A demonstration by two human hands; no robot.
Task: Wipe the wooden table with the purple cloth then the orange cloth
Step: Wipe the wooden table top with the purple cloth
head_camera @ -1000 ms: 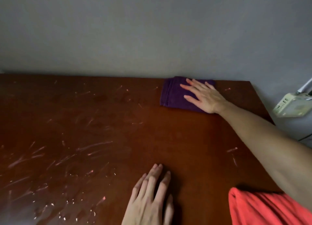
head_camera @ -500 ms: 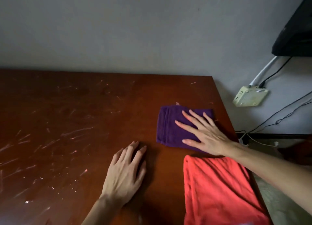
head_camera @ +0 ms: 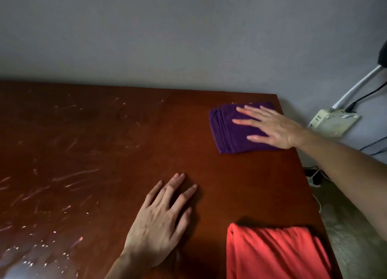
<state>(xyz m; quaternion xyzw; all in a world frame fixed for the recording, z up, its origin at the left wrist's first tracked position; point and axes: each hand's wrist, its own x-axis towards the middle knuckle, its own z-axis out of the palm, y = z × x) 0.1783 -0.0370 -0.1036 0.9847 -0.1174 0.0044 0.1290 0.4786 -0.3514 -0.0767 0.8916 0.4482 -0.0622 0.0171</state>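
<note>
Right hand (head_camera: 272, 128), fingers spread, pressed flat on purple cloth (head_camera: 230, 132) at far right of worktop (head_camera: 125, 142). Left hand (head_camera: 161, 222) spread flat, near centre. Orange cloth (head_camera: 276, 255) near right.

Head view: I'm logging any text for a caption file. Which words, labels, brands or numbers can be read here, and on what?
None can be read.
Wall socket box: small dark marks on its face, too blurred to tell whether they are text.
Purple cloth, orange cloth, wooden table: no print, only pale smears on the wood.
</note>
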